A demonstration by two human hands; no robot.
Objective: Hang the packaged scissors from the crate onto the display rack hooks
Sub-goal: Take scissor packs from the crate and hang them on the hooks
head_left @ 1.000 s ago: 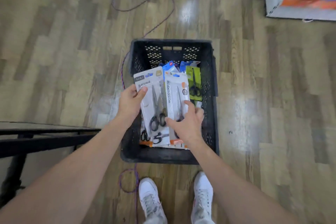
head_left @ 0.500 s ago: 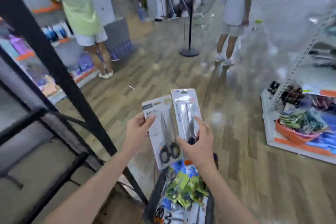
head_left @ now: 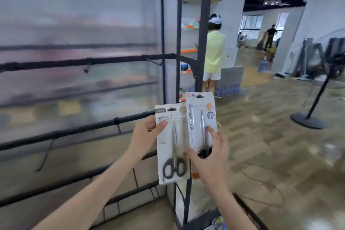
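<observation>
Both packs have risen from over the crate to chest height, and the view has swung from the open floor to the display rack, now filling the left side. Left hand reaches forward, thumb across the front of the left scissors pack and fingers behind its edge, pinching it upright. Right hand grips the right scissors pack, thumb and a finger spread over its clear blister. Two packs are held in all, side by side and overlapping slightly, each a white card with a hang slot and black-handled scissors. Several bare hooks jut from the rack's black rails.
</observation>
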